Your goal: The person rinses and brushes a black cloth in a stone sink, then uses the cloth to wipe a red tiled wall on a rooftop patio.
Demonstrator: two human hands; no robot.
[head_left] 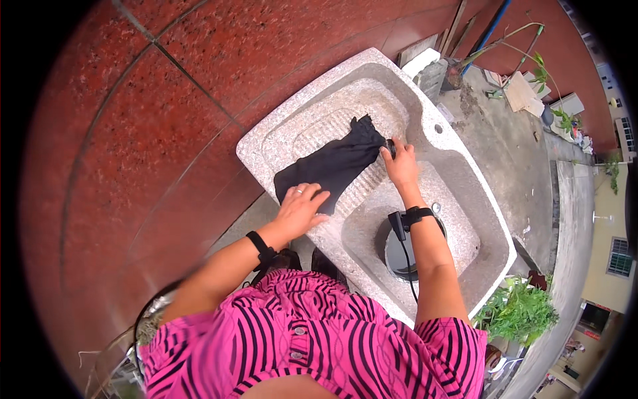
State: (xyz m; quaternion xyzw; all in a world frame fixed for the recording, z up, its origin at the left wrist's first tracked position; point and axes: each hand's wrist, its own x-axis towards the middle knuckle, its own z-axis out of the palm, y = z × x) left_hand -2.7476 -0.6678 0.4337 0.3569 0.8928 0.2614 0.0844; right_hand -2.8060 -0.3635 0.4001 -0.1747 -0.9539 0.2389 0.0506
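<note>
Outdoor setting: red speckled stone wall (133, 133) behind a speckled grey stone wash sink (458, 166), with a ribbed washboard slope on the far side and a deeper basin nearer the person.

Left hand (299, 209) lay flat, fingers spread, pressing the near end of a black cloth garment (335, 166) onto the ribbed slope. Ring on one finger; black band on the wrist. Right hand (401, 166) was clenched on the far edge of the same garment, near the divide between slope and basin. A small black device with a cable was strapped at that wrist.

The garment was stretched diagonally across the washboard, between the two hands, one corner bunched at the top.

Dark round vessel (405, 256) sat at the bottom of the basin, partly hidden by the right forearm. Green potted plants (522, 309) stood beside the sink; boards and clutter lay beyond it.

Risk, as judged: the wrist cable hung over the basin and could snag or get wet; the garment might slide down the slope if the left hand eased off.
</note>
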